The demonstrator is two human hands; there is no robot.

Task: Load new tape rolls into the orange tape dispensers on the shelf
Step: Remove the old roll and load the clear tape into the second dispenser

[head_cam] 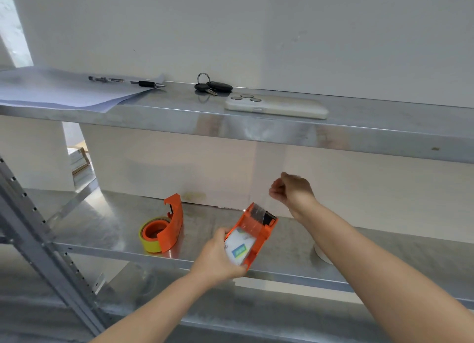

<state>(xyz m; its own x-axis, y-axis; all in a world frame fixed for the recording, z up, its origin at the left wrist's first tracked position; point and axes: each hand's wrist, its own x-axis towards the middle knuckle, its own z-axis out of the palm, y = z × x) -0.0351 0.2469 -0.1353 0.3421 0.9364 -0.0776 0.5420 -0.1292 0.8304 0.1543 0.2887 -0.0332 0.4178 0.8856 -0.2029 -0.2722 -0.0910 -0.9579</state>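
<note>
My left hand (218, 258) grips an orange tape dispenser (259, 229) above the front edge of the lower metal shelf (107, 224). A roll with a white and blue label (239, 247) sits in it, and its toothed blade points up and away. My right hand (291, 188) hovers just above and right of the blade, its fingers pinched on what looks like a faint clear tape end (264, 201). A second orange dispenser (173, 222) holding a yellow roll (147, 241) lies on the shelf to the left.
A white round object (320, 254) shows on the shelf behind my right forearm. The upper shelf (256, 129) carries papers (51, 91), a pen (125, 81), keys (213, 86) and a phone (277, 106). A perforated upright (38, 242) stands at the left.
</note>
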